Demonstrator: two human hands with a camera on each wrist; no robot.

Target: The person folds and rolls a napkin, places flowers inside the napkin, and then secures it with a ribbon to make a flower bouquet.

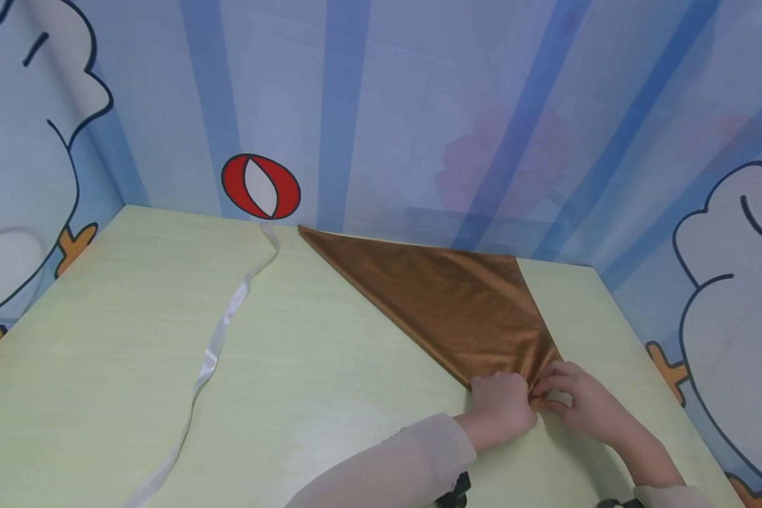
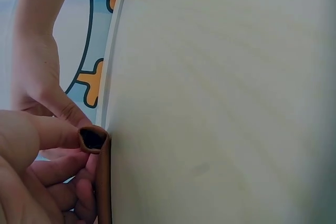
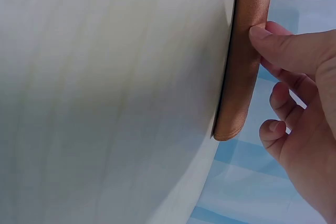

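Hands point(image 1: 500, 403) point(image 1: 587, 406) pinching brown cloth point(image 1: 419, 303) at near edge point(image 3: 244, 77), seemingly rolled, tabletop point(image 1: 330, 353) spreading left past white ribbon point(image 1: 210, 361).

Booth-like space: pale tabletop point(image 1: 279, 353) walled on three sides by striped blue backdrop point(image 1: 279, 85) with cartoon figures point(image 1: 736, 339).

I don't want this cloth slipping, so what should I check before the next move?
1. Left hand has hold of the brown satin cloth: ok, it grips the near edge.
2. Right hand has hold too: ok, its thumb and fingers pinch the rolled edge close beside the left hand.
3. Cloth smooth near the hands: not ok, creases run into the gripped corner.
4. White ribbon out of the way: ok, it lies apart from the cloth, on its left.
5. Layers underneath lying even: cannot tell, the upper face hides them.
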